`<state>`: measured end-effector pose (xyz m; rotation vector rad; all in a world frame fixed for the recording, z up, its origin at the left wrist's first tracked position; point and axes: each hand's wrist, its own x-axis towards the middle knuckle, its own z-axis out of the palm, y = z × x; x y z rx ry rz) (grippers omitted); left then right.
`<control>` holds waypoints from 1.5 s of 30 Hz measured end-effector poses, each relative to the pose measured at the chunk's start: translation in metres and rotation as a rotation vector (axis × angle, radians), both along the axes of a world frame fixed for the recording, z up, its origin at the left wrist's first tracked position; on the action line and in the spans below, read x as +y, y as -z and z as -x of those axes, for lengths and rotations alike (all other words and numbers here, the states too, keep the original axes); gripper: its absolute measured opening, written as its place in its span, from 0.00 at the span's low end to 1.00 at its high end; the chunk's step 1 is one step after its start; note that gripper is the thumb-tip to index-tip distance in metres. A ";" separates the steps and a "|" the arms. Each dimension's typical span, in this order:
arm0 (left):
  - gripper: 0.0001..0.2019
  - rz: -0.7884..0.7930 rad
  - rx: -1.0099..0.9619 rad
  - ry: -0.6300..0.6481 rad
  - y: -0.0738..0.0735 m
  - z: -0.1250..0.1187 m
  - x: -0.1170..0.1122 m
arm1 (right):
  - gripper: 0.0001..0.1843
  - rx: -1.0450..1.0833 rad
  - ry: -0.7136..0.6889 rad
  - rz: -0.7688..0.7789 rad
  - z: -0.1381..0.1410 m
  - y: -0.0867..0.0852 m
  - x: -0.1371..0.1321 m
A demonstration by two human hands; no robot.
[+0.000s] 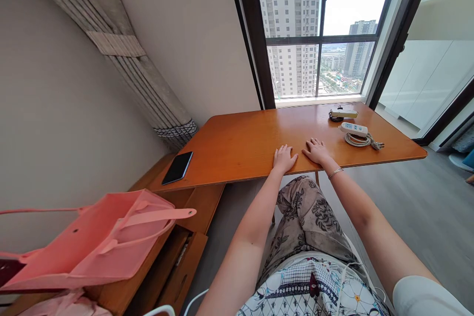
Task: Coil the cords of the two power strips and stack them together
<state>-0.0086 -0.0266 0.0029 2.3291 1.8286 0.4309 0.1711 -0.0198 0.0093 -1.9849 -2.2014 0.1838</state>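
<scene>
My left hand (284,158) lies flat, palm down, on the near edge of the wooden table (240,143), fingers stretched out and holding nothing. My right hand (315,150) rests flat beside it, fingers spread, also empty; a thin bracelet circles that wrist. The two hands lie close together, a small gap between them. A white power strip (354,129) with a coiled cord lies on the table just right of my right hand. A black phone (177,167) lies face up at the table's left corner.
A second white power strip (344,114) lies by the window. A pink tote bag (92,242) sits on a low wooden cabinet (177,266) at the left. A tied curtain (122,54) hangs along the left wall. My patterned trousers show below the table.
</scene>
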 end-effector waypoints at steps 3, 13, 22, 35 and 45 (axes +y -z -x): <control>0.26 0.001 -0.001 0.002 0.000 0.000 0.000 | 0.37 0.000 0.003 -0.004 0.000 0.001 0.000; 0.26 0.005 -0.010 0.005 0.000 0.000 0.000 | 0.37 -0.003 0.006 0.005 0.000 -0.002 -0.001; 0.26 -0.005 -0.010 0.006 0.002 0.000 0.001 | 0.35 -0.002 0.003 -0.029 0.000 0.000 -0.001; 0.25 -0.007 -0.032 0.003 0.003 0.001 0.002 | 0.27 0.344 -0.060 -0.374 -0.024 0.000 -0.009; 0.25 -0.004 -0.067 0.008 0.003 0.000 0.002 | 0.30 0.450 0.155 -0.915 -0.128 -0.022 0.014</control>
